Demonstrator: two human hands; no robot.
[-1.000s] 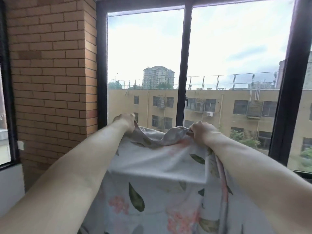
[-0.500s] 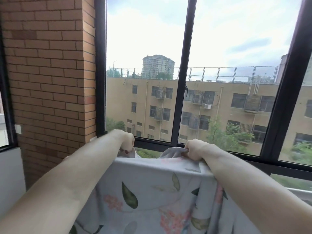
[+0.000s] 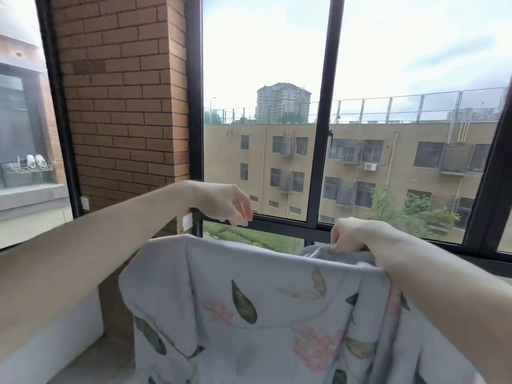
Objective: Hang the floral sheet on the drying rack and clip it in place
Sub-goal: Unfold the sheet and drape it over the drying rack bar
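While floral sheet (image 3: 266, 309) drapes over a hidden bar | right hand (image 3: 352, 236) pinches its top edge | left hand (image 3: 230, 203) loose, empty, above it | clips unseen, clipping not done

Right hand (image 3: 352, 236) grips floral sheet (image 3: 263, 295); left hand (image 3: 227, 206) free above.

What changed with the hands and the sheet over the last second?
The left hand let go of the floral sheet and lifted clear, fingers relaxed. The sheet's top edge now hangs straight, lower against the window. The right hand still grips the bunched top edge.
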